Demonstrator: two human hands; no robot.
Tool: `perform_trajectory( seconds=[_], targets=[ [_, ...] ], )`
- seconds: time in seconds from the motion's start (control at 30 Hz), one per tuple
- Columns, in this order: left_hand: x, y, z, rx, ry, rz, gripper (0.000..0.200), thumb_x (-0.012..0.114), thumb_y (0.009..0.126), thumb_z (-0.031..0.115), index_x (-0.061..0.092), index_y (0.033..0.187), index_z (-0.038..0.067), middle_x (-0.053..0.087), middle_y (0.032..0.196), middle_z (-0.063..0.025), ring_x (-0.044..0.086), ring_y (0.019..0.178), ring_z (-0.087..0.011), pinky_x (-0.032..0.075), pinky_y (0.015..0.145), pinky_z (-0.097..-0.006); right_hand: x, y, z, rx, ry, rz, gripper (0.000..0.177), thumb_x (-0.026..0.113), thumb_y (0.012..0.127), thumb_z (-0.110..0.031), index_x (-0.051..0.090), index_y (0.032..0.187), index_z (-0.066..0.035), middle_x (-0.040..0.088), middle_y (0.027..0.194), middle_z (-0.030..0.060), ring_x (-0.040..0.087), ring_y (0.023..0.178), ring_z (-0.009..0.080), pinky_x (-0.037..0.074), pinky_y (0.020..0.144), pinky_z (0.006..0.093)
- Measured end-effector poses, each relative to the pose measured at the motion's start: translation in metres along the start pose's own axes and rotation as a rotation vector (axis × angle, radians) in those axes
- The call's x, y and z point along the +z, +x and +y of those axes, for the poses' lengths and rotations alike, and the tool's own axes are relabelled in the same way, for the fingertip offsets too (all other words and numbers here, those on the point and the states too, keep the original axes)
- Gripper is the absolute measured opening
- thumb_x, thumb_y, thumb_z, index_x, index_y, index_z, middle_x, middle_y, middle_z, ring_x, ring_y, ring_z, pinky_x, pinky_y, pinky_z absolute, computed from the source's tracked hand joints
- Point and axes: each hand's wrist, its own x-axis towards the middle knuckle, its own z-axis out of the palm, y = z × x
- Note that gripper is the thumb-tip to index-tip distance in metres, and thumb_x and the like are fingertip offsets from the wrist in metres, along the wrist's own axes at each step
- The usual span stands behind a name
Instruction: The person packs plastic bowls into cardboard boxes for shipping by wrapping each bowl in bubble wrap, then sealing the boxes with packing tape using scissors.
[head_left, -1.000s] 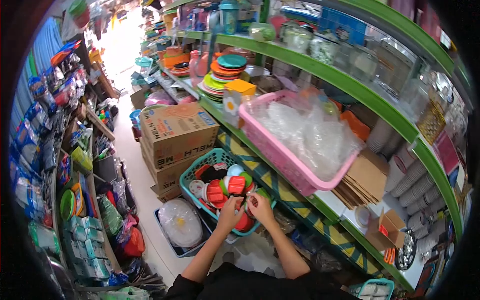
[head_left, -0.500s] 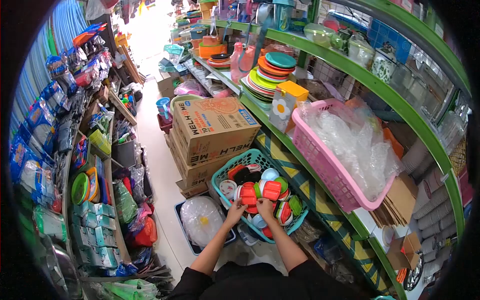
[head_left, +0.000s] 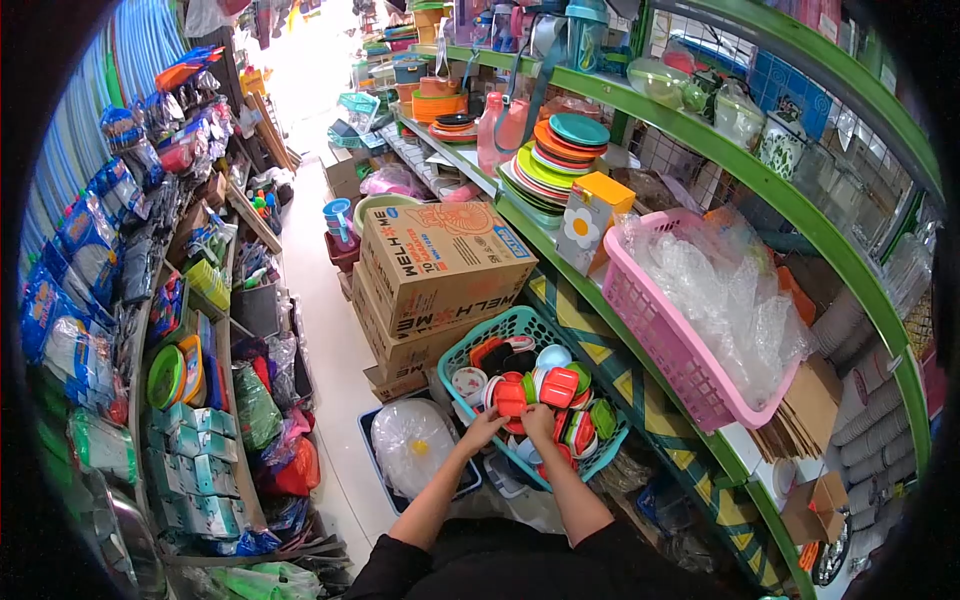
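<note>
A teal plastic basket [head_left: 457,352] in front of me is filled with small plastic wares in red, green, white and black. My left hand [head_left: 484,430] is closed at the lower left edge of a small red plastic dish [head_left: 510,399] with raised sections. My right hand [head_left: 540,423] meets the same dish at its lower right, fingers curled; its fingertips are partly hidden. Beside it lies another red sectioned piece [head_left: 558,388] with white and green pieces against it. A light blue bowl [head_left: 553,356] and a patterned white dish [head_left: 467,381] sit farther back in the basket.
Stacked cardboard boxes [head_left: 450,255] stand beyond the basket. Left of it is a dark blue bin [head_left: 372,462] with a plastic-wrapped bundle [head_left: 410,445]. On the right, a green shelf holds a pink basket [head_left: 660,335] of clear wrap and stacked plates [head_left: 560,160]. Goods line the aisle's left side.
The whole view has shifted slightly, so the basket appears a little farther right and lower. My hands stay at the red dish, with my right hand slightly lower on its right side.
</note>
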Motion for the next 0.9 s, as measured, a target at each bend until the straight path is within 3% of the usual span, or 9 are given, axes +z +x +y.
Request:
perform_trajectory(
  seconds=[0.17,0.27,0.37,0.47,0.53,0.57,0.73,0.8,0.9],
  targets=[
    [0.003,-0.001,0.006,-0.034,0.04,-0.028,0.041,0.06,0.088,0.02,0.052,0.123,0.0,0.062,0.11,-0.0065,0.056,0.097,-0.0134,0.043,0.087,-0.0281,-0.004,0.001,-0.004,0.03,0.119,0.079,0.021,0.065,0.07,-0.019,0.068,0.086,-0.005,0.067,0.079,0.0175,0.065,0.074,0.0352,0.052,0.07,0.0435],
    [0.008,-0.01,0.021,0.002,0.056,-0.02,0.042,0.06,0.087,0.02,0.052,0.124,0.001,0.062,0.112,-0.0074,0.057,0.1,-0.0141,0.043,0.088,-0.0289,0.003,0.006,0.004,-0.014,0.109,0.163,0.017,0.068,0.07,-0.014,0.065,0.08,-0.001,0.067,0.075,0.0182,0.067,0.067,0.0297,0.053,0.064,0.0397],
    [0.01,-0.012,0.028,0.117,0.087,0.005,0.041,0.059,0.088,0.018,0.051,0.125,0.0,0.062,0.113,-0.0086,0.057,0.102,-0.0143,0.044,0.088,-0.0295,-0.002,0.009,0.002,-0.06,0.307,0.139,0.014,0.065,0.074,-0.005,0.061,0.086,0.001,0.064,0.07,0.0141,0.065,0.057,0.0232,0.053,0.054,0.0341],
    [0.014,-0.016,0.051,0.125,-0.049,-0.006,0.044,0.058,0.09,0.015,0.047,0.128,-0.002,0.061,0.116,-0.0113,0.057,0.106,-0.0155,0.044,0.091,-0.0293,-0.044,-0.005,-0.036,-0.048,0.615,0.07,0.014,0.059,0.078,0.003,0.056,0.092,0.0,0.059,0.067,0.0076,0.062,0.053,0.0168,0.052,0.048,0.0275],
    [0.021,-0.031,0.087,0.226,-0.115,0.159,0.049,0.058,0.09,0.012,0.041,0.132,-0.005,0.059,0.119,-0.0146,0.056,0.11,-0.0169,0.044,0.094,-0.0286,-0.066,-0.01,-0.054,-0.15,0.761,0.12,0.014,0.057,0.081,0.005,0.054,0.093,-0.001,0.056,0.068,0.005,0.062,0.054,0.016,0.053,0.047,0.0273],
    [0.021,-0.033,0.097,0.206,-0.056,0.199,0.054,0.059,0.09,0.011,0.036,0.135,-0.007,0.056,0.124,-0.0161,0.055,0.112,-0.0178,0.043,0.096,-0.0285,-0.085,-0.019,-0.069,-0.154,0.856,0.127,0.014,0.062,0.079,0.001,0.055,0.091,0.003,0.061,0.069,0.0092,0.061,0.056,0.0143,0.049,0.051,0.0269],
    [0.033,-0.048,0.146,0.317,-0.148,0.271,0.053,0.06,0.089,0.011,0.038,0.133,-0.008,0.059,0.12,-0.0167,0.059,0.107,-0.0173,0.046,0.092,-0.0296,-0.162,-0.05,-0.116,-0.253,0.839,0.246,0.013,0.062,0.08,0.002,0.054,0.09,0.003,0.06,0.074,0.0061,0.06,0.062,0.0102,0.047,0.054,0.0228],
    [0.041,-0.063,0.18,0.391,0.02,0.27,0.048,0.058,0.089,0.009,0.042,0.132,-0.006,0.062,0.116,-0.015,0.061,0.101,-0.0165,0.047,0.088,-0.0283,-0.187,-0.06,-0.124,-0.285,0.884,0.27,0.015,0.06,0.081,0.007,0.055,0.094,0.002,0.057,0.08,0.003,0.057,0.067,0.006,0.048,0.06,0.0193],
    [0.061,-0.077,0.214,0.505,0.091,0.262,0.044,0.059,0.088,0.006,0.048,0.129,-0.004,0.065,0.108,-0.0122,0.063,0.096,-0.0159,0.049,0.086,-0.0282,-0.221,-0.077,-0.131,-0.339,0.981,0.35,0.012,0.06,0.081,0.005,0.054,0.091,0.002,0.057,0.082,0.0038,0.056,0.067,0.0049,0.045,0.056,0.0187]
  ],
)
